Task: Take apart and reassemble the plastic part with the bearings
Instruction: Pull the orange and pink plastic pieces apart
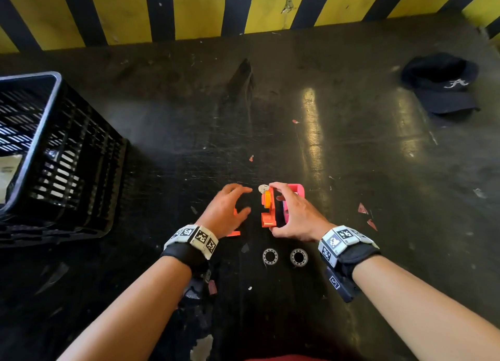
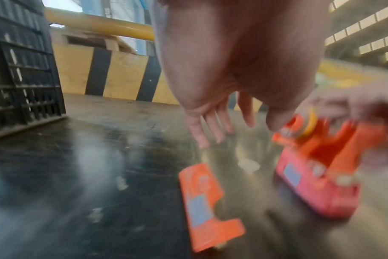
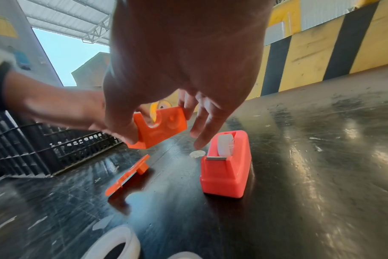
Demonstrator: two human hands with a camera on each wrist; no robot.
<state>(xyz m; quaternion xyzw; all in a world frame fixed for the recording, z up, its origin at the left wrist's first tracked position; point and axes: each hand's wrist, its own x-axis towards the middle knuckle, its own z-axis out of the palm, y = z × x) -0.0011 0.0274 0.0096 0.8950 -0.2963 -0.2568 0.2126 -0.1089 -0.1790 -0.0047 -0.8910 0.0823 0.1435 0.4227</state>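
My right hand (image 1: 273, 209) pinches the orange plastic part (image 1: 268, 207) between thumb and fingers and holds it just above the table. A yellow wheel (image 3: 155, 109) sits inside this part (image 3: 159, 127). My left hand (image 1: 244, 201) hovers beside it with its fingers spread, holding nothing. Under that hand an orange flat plate (image 2: 206, 201) lies on the table, seen also in the right wrist view as the plate (image 3: 128, 177). Two metal bearings (image 1: 270, 256) (image 1: 298, 257) lie flat near my wrists. The left wrist view is blurred.
A pink tape dispenser (image 3: 226, 166) stands just right of the held part. A small white disc (image 1: 262, 188) lies beyond my fingertips. A black slatted crate (image 1: 54, 154) stands at the left, a dark cap (image 1: 443, 84) at the far right, and a striped wall (image 1: 243, 6) at the back.
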